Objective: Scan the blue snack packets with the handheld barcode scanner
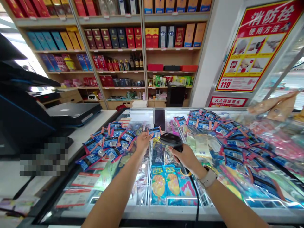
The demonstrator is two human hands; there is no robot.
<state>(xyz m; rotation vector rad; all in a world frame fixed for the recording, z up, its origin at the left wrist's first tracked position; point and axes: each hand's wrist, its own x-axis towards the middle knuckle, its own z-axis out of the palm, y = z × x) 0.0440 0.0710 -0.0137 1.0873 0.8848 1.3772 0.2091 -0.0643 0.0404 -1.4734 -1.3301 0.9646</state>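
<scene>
Between the fingertips of my left hand [143, 142] is a small blue and pink snack packet [155, 131], its barcode side showing. My right hand [186, 157] is wrapped round the handle of a black barcode scanner [171, 139], whose head points left at the packet, a short gap away. A black cable [197, 196] runs down from the scanner. Similar blue packets lie in a pile [111, 139] left of my left hand. A larger spread of them [234, 144] covers the glass lid at the right. Both hands are over the chest freezer [140, 211].
Under the glass are wire baskets with ice cream packs [165, 182]. A scale [73, 112] and a dark cash register [21, 117] stand on the left counter. Bagged goods [280, 126] lie at the far right. Shelves of boxed bottles [116, 38] stand behind.
</scene>
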